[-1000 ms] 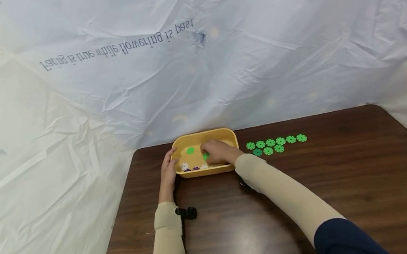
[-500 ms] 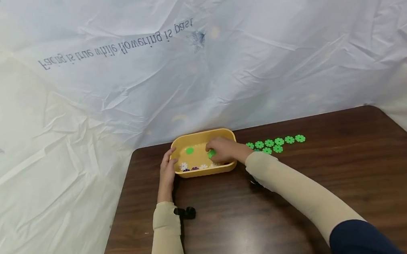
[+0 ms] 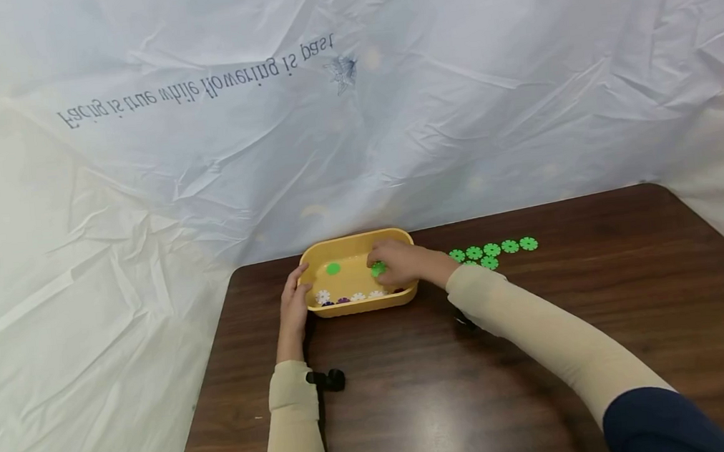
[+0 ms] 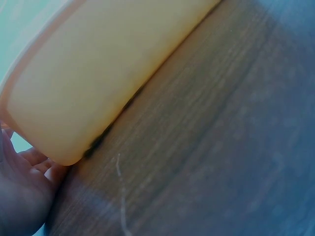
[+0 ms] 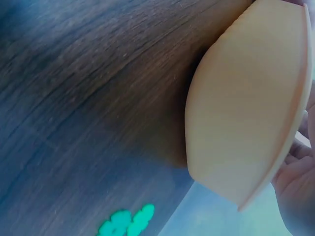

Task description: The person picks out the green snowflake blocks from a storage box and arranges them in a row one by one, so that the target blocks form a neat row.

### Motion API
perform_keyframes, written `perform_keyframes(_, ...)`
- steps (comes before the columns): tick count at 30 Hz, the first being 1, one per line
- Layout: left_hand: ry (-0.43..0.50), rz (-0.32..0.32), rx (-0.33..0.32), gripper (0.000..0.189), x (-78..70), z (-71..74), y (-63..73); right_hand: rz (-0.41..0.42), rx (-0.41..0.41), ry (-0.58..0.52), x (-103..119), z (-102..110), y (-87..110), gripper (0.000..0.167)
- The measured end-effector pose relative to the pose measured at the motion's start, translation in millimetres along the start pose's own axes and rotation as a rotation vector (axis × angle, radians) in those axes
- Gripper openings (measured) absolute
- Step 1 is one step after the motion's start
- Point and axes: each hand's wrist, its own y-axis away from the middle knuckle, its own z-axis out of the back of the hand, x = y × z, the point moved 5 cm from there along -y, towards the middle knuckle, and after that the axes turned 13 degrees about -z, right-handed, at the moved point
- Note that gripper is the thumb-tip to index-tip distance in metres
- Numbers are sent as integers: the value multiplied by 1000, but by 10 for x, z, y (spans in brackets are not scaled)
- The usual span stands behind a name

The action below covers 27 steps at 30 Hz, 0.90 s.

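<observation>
A yellow plastic basin (image 3: 365, 307) sits near the table's far edge. My left hand (image 3: 293, 305) grips its left end, thumb at the rim; in the left wrist view the fingers curl around the basin's corner. My right hand (image 3: 399, 261) reaches over the right end into the basin and pinches a green flower-shaped disc (image 3: 378, 269). Another green disc (image 3: 333, 268) lies on the basin floor to the left. White flower discs (image 3: 323, 296) and purple ones (image 3: 343, 300) lie along the near inner side. In the right wrist view, the basin wall hides the fingertips.
Right of the basin, several green flower discs (image 3: 491, 250) lie on the brown wooden table (image 3: 377, 397), set in rows and partly hidden by the right forearm. A pale printed cloth (image 3: 233, 158) hangs behind and to the left of the table.
My right hand has moved a little to the right inside the basin and away from me, taking the green disc along. The left hand has stayed on the basin's left end.
</observation>
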Motion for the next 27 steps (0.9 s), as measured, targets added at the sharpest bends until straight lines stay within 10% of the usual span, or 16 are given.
perform_keyframes(5,-10,-15,-11,49,296,20,-67,2,13,16,-36,54,94,37)
perform_keyframes(27,-33,-9,-30,49,297,27,-70,20,-21,47,-333,406,669,21)
